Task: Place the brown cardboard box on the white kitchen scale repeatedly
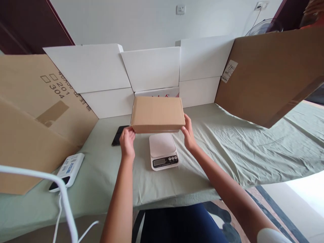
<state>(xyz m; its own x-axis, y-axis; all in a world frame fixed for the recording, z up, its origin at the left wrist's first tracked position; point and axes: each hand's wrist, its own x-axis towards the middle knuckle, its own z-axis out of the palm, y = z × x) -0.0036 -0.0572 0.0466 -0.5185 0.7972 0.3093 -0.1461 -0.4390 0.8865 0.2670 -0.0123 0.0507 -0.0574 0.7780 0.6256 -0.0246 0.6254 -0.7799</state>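
Head view: green cloth (258, 148) bears the scale (162, 148), white wall (141, 25) behind.

box (158, 111): plain brown | scale (162, 145): white, black panel (166, 161) | phone (117, 136): black | cloth (101, 165): pale green | gadget (76, 167): white, blue lettering (72, 167), black end (57, 185) | left cardboard (22, 114): brown, black print (59, 89) | right cardboard (268, 71): brown, white label (229, 71) | back panels (152, 69): white | wall (152, 20): white | trousers (182, 224): navy | door (27, 23): dark maroon

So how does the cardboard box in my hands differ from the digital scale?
The cardboard box is brown; the digital scale is white with a dark panel. The box looks wider than the scale. Your left hand and right hand hold the box, while the scale rests on the green cloth.
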